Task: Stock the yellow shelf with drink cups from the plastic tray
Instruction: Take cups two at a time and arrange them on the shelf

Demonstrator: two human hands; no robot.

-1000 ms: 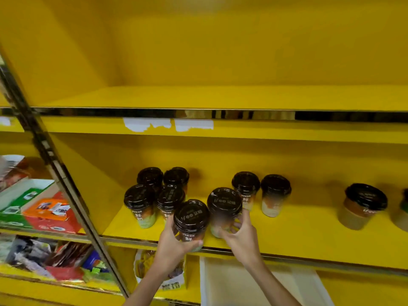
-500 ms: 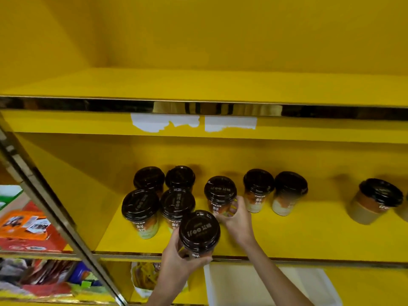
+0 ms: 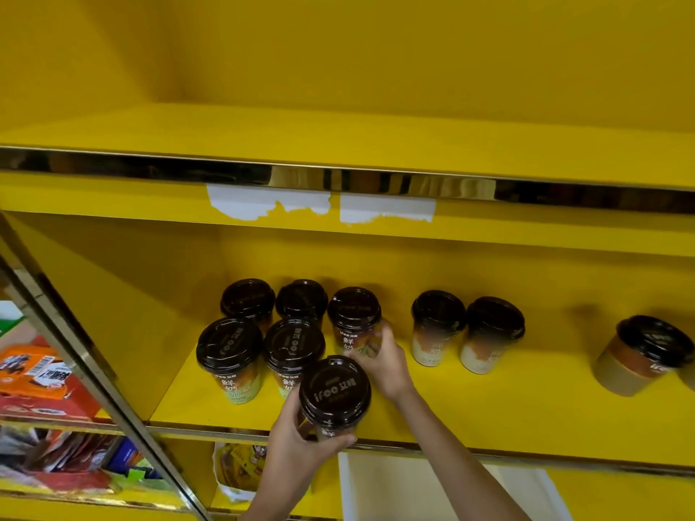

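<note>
On the lower yellow shelf board, near its front edge, the left hand wraps around a dark-lidded paper drink cup with a brown-to-green printed wall; fingers and thumb are curled snugly about the lower wall, and the cup stands roughly upright, long axis vertical, lid facing up toward the camera with its white lettering readable. Whether its base touches the board cannot be told. Just behind and to the right, the right hand is closed around the side of a second dark-lidded cup, which stands upright in the back row, touching the black-lidded cup beside it. Left of the held cups stand three more like cups, two in front and one behind, all upright and close together. Further right, apart from the group, a pair of dark-lidded cups with cream lower walls stand side by side, and well apart near the right edge a brown-walled cup appears tilted. Below the board, a white plastic tray shows between the forearms
</note>
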